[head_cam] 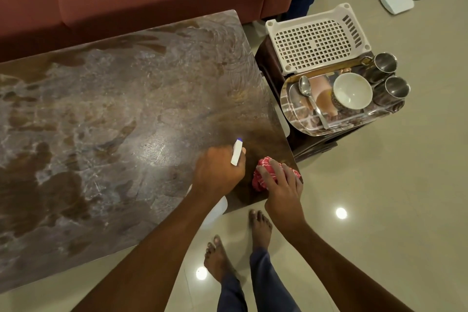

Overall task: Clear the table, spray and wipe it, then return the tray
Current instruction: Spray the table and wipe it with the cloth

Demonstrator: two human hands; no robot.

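spray bottle point(237, 151) mostly hidden in left hand point(217, 172) | cloth point(257, 183) under right hand point(283, 191)

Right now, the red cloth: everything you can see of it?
The red cloth has a thin white pattern, looks like soft fabric, and is bunched into a wad. It lies on the near right corner of the table, by the edge. The right hand presses on it with fingers spread, hiding its middle.

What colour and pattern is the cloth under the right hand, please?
The cloth is red with thin white lines, clearest in the head view.
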